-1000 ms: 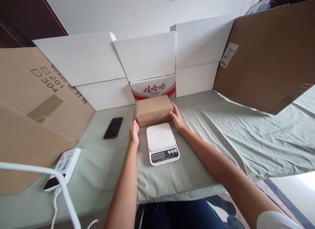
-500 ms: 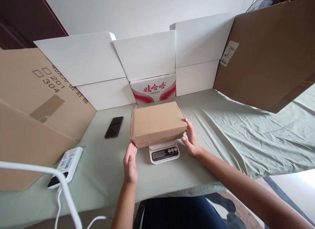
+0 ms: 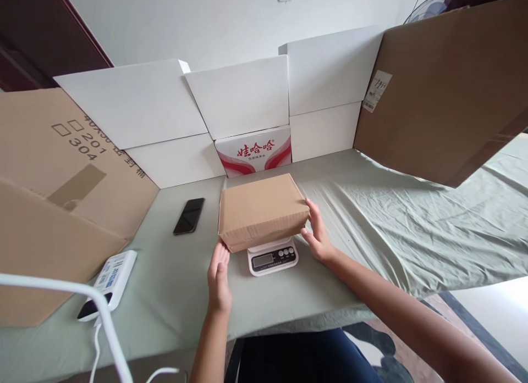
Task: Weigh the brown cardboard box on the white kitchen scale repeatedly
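the brown cardboard box (image 3: 263,210) sits flat on top of the white kitchen scale (image 3: 273,255), lid closed, its long axis running left to right across the table and turned slightly, so the right end lies a little farther from the person than the left. it covers the scale's platform; only the front strip with the display and buttons shows below the box's near edge. what the box holds cannot be seen.

the left hand (image 3: 219,276) lies open just below the box's near left corner, fingers straight and together, fingertips touching or almost touching the corner; it grips nothing. the right hand (image 3: 318,233) is open too, fingers spread and curved along the box's right end, touching it without closing round it.

the table is covered with a pale green cloth (image 3: 371,218), wrinkled on the right. a black phone (image 3: 189,215) lies face up to the left of the box, well apart from it. nearer the left edge lies a white power strip (image 3: 108,276) with a white cable. behind the box stands a red and white carton (image 3: 253,150), flanked by white cardboard sheets (image 3: 136,105), with big brown cardboard panels (image 3: 445,92) leaning at both sides.
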A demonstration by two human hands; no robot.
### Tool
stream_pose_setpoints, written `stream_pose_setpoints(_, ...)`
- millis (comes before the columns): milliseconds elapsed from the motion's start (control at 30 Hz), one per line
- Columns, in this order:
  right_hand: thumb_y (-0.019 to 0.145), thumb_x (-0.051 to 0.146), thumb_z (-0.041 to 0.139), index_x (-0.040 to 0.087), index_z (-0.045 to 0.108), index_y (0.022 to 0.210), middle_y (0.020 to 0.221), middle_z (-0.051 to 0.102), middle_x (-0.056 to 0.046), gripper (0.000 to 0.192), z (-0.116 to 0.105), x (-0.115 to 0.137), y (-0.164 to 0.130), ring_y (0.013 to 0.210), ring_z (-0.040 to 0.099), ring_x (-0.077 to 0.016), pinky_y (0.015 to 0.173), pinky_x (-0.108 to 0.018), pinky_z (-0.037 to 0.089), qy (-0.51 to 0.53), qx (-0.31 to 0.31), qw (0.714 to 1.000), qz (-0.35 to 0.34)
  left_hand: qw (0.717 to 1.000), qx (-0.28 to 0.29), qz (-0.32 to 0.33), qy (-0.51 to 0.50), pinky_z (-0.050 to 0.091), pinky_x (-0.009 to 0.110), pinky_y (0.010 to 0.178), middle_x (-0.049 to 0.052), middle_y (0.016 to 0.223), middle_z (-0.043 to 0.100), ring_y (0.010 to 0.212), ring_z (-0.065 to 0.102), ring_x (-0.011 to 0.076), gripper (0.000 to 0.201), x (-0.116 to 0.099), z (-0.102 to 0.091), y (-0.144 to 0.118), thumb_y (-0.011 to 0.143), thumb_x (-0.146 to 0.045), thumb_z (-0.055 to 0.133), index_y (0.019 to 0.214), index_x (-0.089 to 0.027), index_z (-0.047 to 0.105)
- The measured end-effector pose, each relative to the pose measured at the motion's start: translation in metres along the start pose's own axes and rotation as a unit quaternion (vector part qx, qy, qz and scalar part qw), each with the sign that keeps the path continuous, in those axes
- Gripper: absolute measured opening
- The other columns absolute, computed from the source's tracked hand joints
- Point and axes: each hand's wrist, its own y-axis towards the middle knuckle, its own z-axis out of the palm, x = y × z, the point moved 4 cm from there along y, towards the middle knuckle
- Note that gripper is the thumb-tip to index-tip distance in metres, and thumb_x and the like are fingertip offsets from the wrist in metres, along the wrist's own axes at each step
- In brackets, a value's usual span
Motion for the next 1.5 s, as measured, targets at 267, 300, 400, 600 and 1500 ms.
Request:
stream_pose_setpoints(267,0.098,0.061,0.046,0.042,0.026,0.158,0.158,0.039,-0.007,0.067,-0.003,0.001,0.003,0.145,0.043,-0.0334,0.116,-0.058,0.044,0.032,-0.039,0.998,0.021,1.000,-0.024,0.011,-0.003,0.033,0.051,0.123,0.016,0.155,0.053,0.147,0.045,0.0357,0.071,0.000,-0.002,0.000,0.089,-0.067,0.054,0.146,-0.023,0.059)
stream_pose_setpoints(300,0.098,0.061,0.046,0.042,0.027,0.158,0.159,0.039,-0.007,0.066,-0.003,0.001,0.003,0.145,0.043,-0.0332,0.115,-0.057,0.044,0.037,-0.035,0.998,0.022,1.000,-0.024,0.005,0.001,0.034,0.052,0.122,0.016,0.154,0.053,0.146,0.046,0.0362,0.073,0.002,-0.002,0.000,0.089,-0.068,0.054,0.146,-0.023,0.059)
stream_pose_setpoints(400,0.098,0.061,0.046,0.041,0.028,0.158,0.160,0.038,-0.007,0.065,-0.002,0.001,0.003,0.146,0.042,-0.0330,0.115,-0.056,0.045,0.040,-0.035,0.998,0.028,1.000,-0.023,-0.005,0.003,0.034,0.052,0.122,0.017,0.155,0.052,0.146,0.046,0.0364,0.075,0.005,-0.002,0.000,0.088,-0.069,0.054,0.146,-0.021,0.059)
stream_pose_setpoints(600,0.099,0.060,0.046,0.041,0.031,0.157,0.162,0.037,-0.006,0.063,-0.001,0.005,0.001,0.149,0.040,-0.0330,0.114,-0.052,0.048,0.029,-0.001,0.999,0.026,1.000,-0.009,-0.015,0.009,0.031,0.052,0.124,0.017,0.152,0.055,0.149,0.040,0.0366,0.074,0.010,-0.006,-0.004,0.087,-0.068,0.057,0.144,-0.020,0.060)
stream_pose_setpoints(1500,0.092,0.056,0.052,0.027,0.040,0.144,0.147,0.051,-0.012,0.060,0.036,-0.091,0.115,0.132,0.054,-0.0286,0.115,-0.051,0.042,0.086,-0.083,0.990,0.078,0.999,-0.026,-0.044,-0.009,0.038,0.041,0.118,0.016,0.142,0.063,0.139,0.054,0.0274,0.062,0.062,0.036,0.155,0.085,-0.067,0.061,0.125,-0.020,0.064)
